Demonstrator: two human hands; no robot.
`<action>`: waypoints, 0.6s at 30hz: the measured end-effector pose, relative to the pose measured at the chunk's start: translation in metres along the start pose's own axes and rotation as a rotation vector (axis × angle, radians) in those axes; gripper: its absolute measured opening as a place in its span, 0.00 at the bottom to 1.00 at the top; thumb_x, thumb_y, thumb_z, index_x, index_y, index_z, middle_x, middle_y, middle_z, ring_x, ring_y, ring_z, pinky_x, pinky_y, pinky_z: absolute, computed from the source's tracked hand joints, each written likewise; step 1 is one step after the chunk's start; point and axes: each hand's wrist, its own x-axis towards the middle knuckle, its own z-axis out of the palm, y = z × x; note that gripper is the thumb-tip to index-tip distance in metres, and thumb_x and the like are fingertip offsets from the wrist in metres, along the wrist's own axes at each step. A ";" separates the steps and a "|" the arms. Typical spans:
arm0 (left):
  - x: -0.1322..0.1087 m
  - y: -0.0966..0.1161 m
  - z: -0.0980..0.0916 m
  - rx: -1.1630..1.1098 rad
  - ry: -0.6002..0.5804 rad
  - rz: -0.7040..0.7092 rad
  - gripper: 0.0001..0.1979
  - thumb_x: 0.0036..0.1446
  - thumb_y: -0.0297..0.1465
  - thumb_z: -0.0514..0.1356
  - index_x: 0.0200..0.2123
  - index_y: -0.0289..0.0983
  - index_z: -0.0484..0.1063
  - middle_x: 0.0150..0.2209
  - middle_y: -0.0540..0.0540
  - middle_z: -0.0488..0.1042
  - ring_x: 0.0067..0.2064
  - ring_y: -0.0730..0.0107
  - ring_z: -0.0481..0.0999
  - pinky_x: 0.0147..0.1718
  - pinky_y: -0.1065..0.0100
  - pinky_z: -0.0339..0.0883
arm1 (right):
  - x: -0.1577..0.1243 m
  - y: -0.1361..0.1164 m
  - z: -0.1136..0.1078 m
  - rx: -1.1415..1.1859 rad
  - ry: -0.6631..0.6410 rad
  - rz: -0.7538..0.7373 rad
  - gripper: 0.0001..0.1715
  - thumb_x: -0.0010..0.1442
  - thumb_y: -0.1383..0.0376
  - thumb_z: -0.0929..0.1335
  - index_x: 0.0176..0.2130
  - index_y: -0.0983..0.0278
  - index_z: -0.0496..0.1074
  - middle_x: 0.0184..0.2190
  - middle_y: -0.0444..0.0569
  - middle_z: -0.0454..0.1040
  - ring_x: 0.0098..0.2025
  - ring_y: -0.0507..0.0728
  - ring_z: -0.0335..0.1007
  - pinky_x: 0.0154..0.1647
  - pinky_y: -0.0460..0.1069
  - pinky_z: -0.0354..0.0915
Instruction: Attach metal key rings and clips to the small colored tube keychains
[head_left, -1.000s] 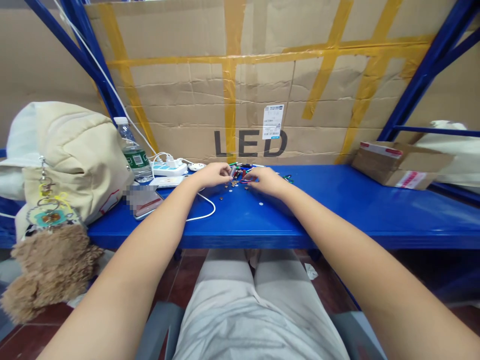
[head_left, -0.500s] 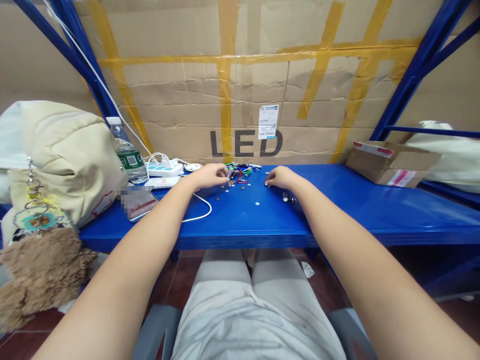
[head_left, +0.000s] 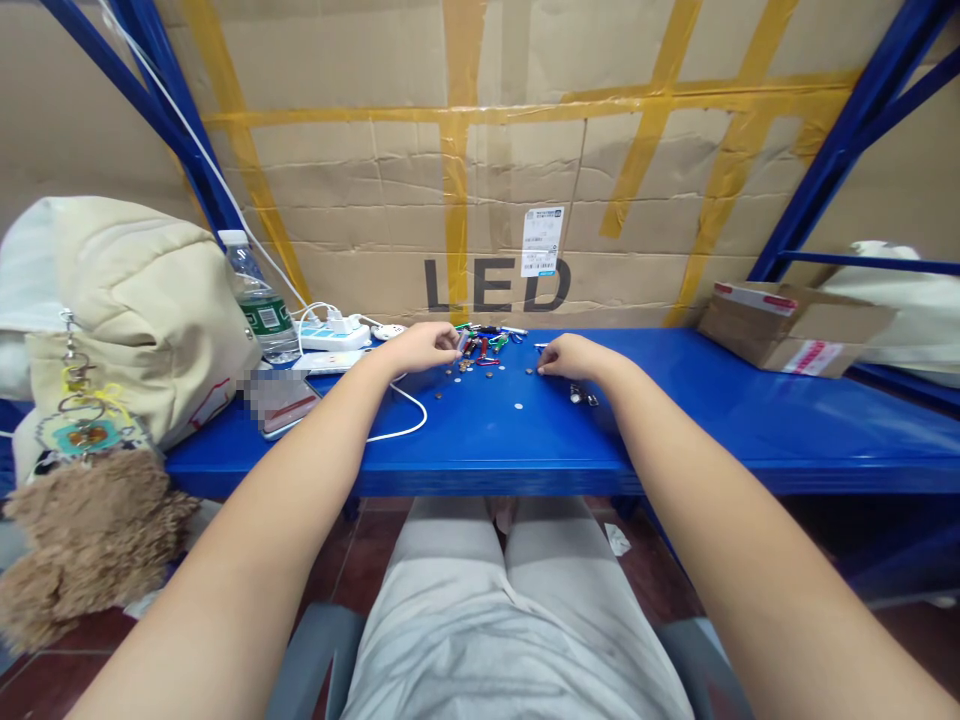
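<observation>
A loose scatter of small metal parts [head_left: 487, 350] lies on the blue steel shelf [head_left: 720, 420], with coloured carabiner clips and small round discs among them. My left hand [head_left: 424, 347] rests at the left of the pile, its fingertips against a small cylindrical part [head_left: 464, 342]. Whether it grips that part is hidden. My right hand [head_left: 571, 356] lies at the right of the pile, fingers curled on the shelf beside a small disc [head_left: 529, 371]. A small metal clip [head_left: 581, 395] sits just below it, untouched.
A beige padded bag [head_left: 142, 300] with a plush charm and a water bottle [head_left: 259, 300] stand at the left, beside a white power strip [head_left: 334, 337], a phone [head_left: 289, 405] and a white cable [head_left: 401, 428]. A cardboard box [head_left: 791, 330] sits at the right. Taped cardboard backs the shelf.
My right hand has moved right, away from the middle of the pile, and its fingers have drawn together. My left hand has stayed by the pile, and the view has shifted slightly.
</observation>
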 end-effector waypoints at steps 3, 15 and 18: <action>0.000 0.001 0.000 0.015 -0.008 -0.006 0.12 0.50 0.37 0.58 0.37 0.36 0.70 0.39 0.46 0.77 0.39 0.65 0.76 0.41 0.65 0.67 | 0.000 0.001 0.000 0.005 0.006 -0.002 0.09 0.55 0.69 0.70 0.37 0.63 0.80 0.39 0.50 0.81 0.41 0.58 0.76 0.42 0.47 0.67; 0.000 0.000 0.000 0.052 -0.038 0.016 0.12 0.52 0.38 0.58 0.37 0.37 0.70 0.38 0.45 0.77 0.39 0.65 0.76 0.39 0.65 0.66 | 0.000 -0.004 0.007 0.081 0.109 -0.052 0.05 0.52 0.72 0.71 0.32 0.63 0.77 0.34 0.49 0.80 0.37 0.57 0.76 0.38 0.48 0.68; 0.001 -0.001 0.000 0.043 -0.046 0.015 0.12 0.52 0.38 0.58 0.37 0.37 0.70 0.38 0.45 0.78 0.39 0.66 0.76 0.39 0.66 0.66 | 0.002 -0.005 0.009 0.109 0.142 -0.074 0.09 0.49 0.74 0.71 0.33 0.64 0.75 0.35 0.48 0.80 0.38 0.56 0.76 0.38 0.47 0.67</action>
